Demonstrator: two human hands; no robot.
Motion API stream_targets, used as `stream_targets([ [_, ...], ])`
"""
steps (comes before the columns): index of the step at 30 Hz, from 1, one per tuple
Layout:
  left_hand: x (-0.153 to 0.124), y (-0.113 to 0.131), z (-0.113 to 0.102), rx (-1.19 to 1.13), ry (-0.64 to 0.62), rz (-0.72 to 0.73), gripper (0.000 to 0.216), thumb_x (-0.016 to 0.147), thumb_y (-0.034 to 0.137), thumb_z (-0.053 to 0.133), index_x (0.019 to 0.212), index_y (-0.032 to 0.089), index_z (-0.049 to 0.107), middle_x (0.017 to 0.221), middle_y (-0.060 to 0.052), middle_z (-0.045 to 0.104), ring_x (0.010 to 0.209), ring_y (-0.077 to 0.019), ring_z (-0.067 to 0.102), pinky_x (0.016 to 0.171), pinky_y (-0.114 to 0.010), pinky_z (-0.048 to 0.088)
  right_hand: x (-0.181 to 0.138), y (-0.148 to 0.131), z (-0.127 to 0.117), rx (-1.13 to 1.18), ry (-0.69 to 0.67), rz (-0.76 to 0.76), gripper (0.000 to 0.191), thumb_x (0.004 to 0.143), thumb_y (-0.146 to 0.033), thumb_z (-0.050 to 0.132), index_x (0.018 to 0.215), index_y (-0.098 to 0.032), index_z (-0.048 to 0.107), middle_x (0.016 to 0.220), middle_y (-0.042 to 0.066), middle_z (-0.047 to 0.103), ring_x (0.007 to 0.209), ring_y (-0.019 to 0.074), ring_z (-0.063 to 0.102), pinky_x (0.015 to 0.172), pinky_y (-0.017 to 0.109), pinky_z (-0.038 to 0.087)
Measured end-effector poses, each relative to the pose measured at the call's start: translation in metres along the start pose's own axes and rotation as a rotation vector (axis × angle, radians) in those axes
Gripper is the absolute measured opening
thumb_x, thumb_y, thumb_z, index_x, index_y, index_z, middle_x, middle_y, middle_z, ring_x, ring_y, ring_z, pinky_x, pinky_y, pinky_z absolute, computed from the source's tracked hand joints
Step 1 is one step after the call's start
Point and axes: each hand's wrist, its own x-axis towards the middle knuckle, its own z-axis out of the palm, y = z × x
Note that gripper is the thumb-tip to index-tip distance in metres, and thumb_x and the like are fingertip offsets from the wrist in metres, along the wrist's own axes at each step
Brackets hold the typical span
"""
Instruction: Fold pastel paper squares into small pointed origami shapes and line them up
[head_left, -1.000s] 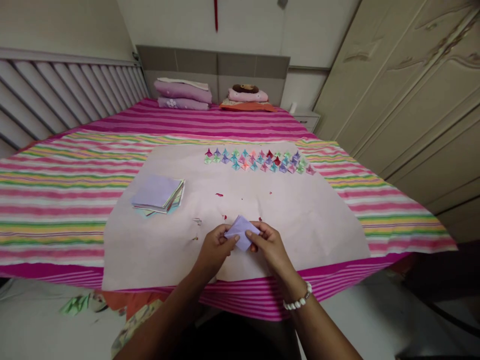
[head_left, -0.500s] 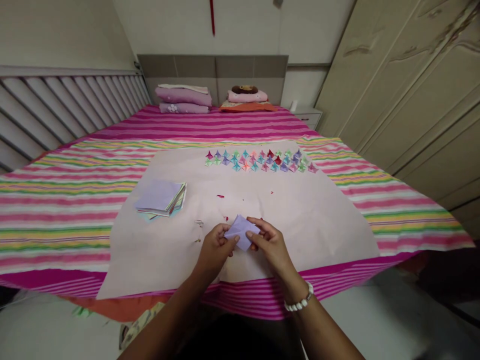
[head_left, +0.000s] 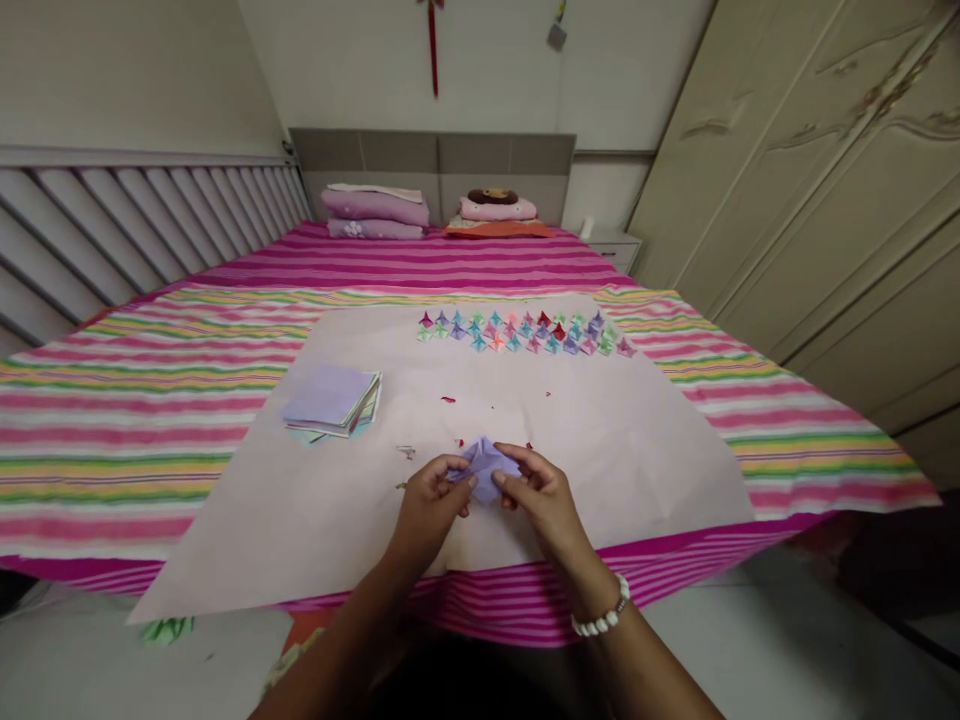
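Note:
A folded piece of purple origami paper (head_left: 486, 470) is held between both hands, just above a large pale sheet. My left hand (head_left: 435, 495) pinches its left corner between thumb and fingers. On the opposite side, my right hand (head_left: 536, 490) grips the right corner, thumb on the near face and index finger along the back edge. The top of the paper stands up in a point with layers parted. A bracelet of white beads (head_left: 604, 612) circles my right wrist.
A stack of square coloured papers (head_left: 326, 397) lies at left on the pale sheet (head_left: 637, 450). Rows of small folded paper pieces (head_left: 514, 330) line its far edge. Small red scraps (head_left: 448, 400) are scattered mid-sheet. Folded bedding (head_left: 375, 210) sits by the headboard (head_left: 502, 155).
The purple paper has gone from a flat diamond to a raised, partly opened shape. Both hands keep their hold. The view has tilted up slightly.

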Motion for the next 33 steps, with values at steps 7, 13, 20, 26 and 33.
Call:
stream_targets([
  [7, 0.007, 0.002, -0.003, -0.062, 0.038, -0.041, 0.034, 0.060, 0.035, 0.072, 0.083, 0.015, 0.059, 0.049, 0.006, 0.054, 0.042, -0.0086, 0.049, 0.044, -0.021, 0.042, 0.006, 0.001, 0.008, -0.016, 0.042, 0.036, 0.033, 0.064, -0.031, 0.077, 0.094, -0.018, 0.072, 0.053, -0.004, 0.058, 0.045, 0.0091, 0.049, 0.047, 0.023, 0.038],
  [13, 0.011, -0.003, -0.009, -0.091, 0.061, -0.028, 0.046, 0.061, 0.033, 0.073, 0.095, 0.019, 0.046, 0.070, 0.003, 0.063, 0.039, -0.0047, 0.045, 0.038, -0.018, 0.040, 0.013, 0.002, 0.013, -0.036, 0.055, 0.064, 0.025, 0.064, -0.032, 0.077, 0.085, -0.019, 0.072, 0.049, -0.005, 0.056, 0.045, 0.0101, 0.049, 0.047, 0.023, 0.038],
  [20, 0.016, -0.004, -0.029, 0.050, -0.086, 0.031, 0.052, 0.070, 0.030, 0.071, 0.115, 0.022, 0.046, 0.115, -0.009, 0.060, 0.040, 0.0011, 0.042, 0.039, -0.017, 0.037, 0.017, 0.003, 0.016, -0.062, 0.043, 0.084, 0.022, 0.064, -0.032, 0.077, 0.080, -0.019, 0.071, 0.046, -0.005, 0.054, 0.044, 0.0096, 0.049, 0.047, 0.022, 0.037],
  [26, 0.020, -0.002, -0.037, 0.092, -0.194, -0.004, 0.051, 0.070, 0.031, 0.072, 0.118, 0.022, 0.057, 0.109, -0.008, 0.062, 0.042, 0.0003, 0.038, 0.039, -0.017, 0.031, 0.016, 0.003, 0.014, -0.062, 0.023, 0.093, 0.021, 0.064, -0.033, 0.077, 0.080, -0.019, 0.071, 0.046, -0.006, 0.053, 0.043, 0.0090, 0.047, 0.046, 0.022, 0.035],
  [33, 0.019, 0.002, -0.045, 0.083, -0.183, 0.052, 0.064, 0.065, 0.027, 0.076, 0.126, 0.025, 0.055, 0.088, -0.003, 0.063, 0.049, -0.0058, 0.044, 0.049, -0.021, 0.039, 0.018, 0.005, 0.018, -0.052, 0.004, 0.107, 0.020, 0.064, -0.032, 0.077, 0.079, -0.019, 0.071, 0.046, -0.005, 0.054, 0.043, 0.0096, 0.047, 0.046, 0.023, 0.036],
])
